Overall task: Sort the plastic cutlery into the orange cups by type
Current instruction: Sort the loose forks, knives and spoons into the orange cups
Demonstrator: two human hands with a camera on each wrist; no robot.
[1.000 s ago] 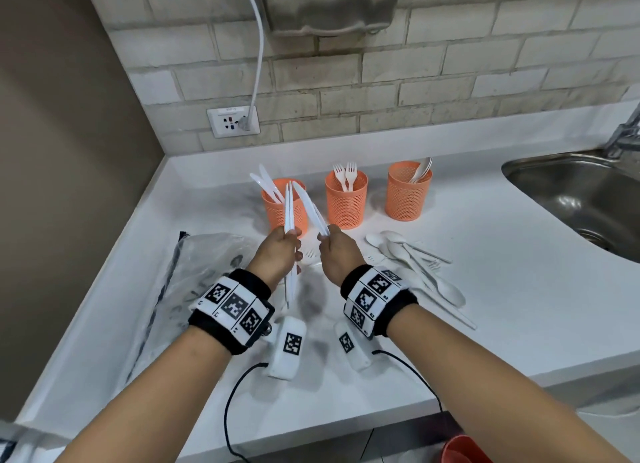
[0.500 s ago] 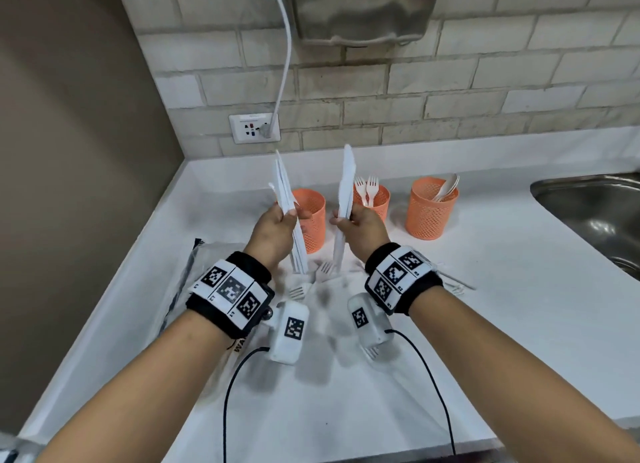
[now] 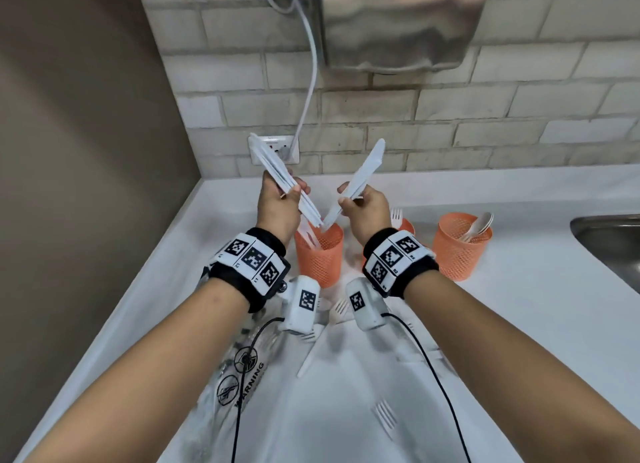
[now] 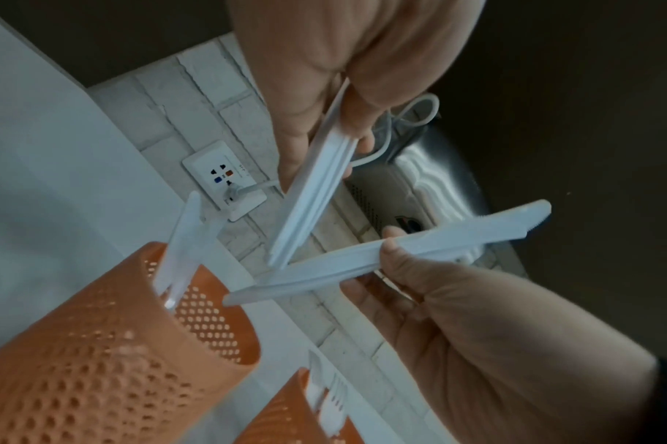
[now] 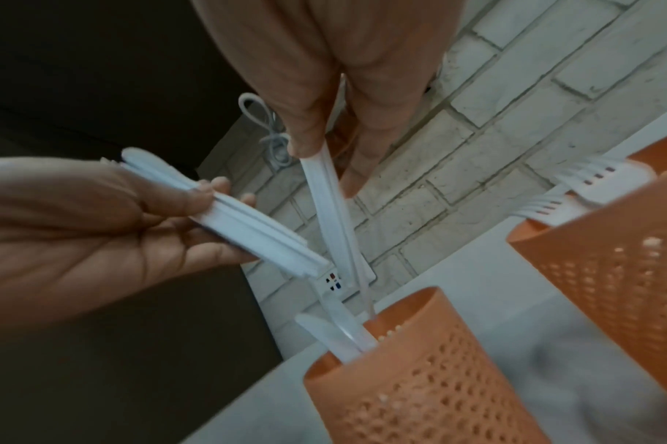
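My left hand (image 3: 289, 194) grips a bundle of white plastic knives (image 3: 277, 175), blades up and to the left. My right hand (image 3: 349, 199) pinches a few more knives (image 3: 363, 171), blades up and to the right. Both sets of handles slant down and meet just above the left orange cup (image 3: 318, 258), which holds knives (image 4: 187, 249). The middle cup (image 4: 297, 420) holds forks (image 4: 332, 399) and is mostly hidden behind my right wrist in the head view. The right cup (image 3: 460, 251) holds spoons (image 3: 479, 225).
Loose forks (image 3: 384, 417) and a knife (image 3: 311, 355) lie on the white counter (image 3: 519, 324) under my forearms, beside a clear plastic bag (image 3: 242, 365). A steel sink (image 3: 609, 240) is at the right. A hand dryer (image 3: 398, 22) and a wall socket (image 3: 273, 149) are on the brick wall.
Both hands have risen and moved forward over the left cup. The knives, upright before, now tilt outward with their handles converging down at the cup's mouth.
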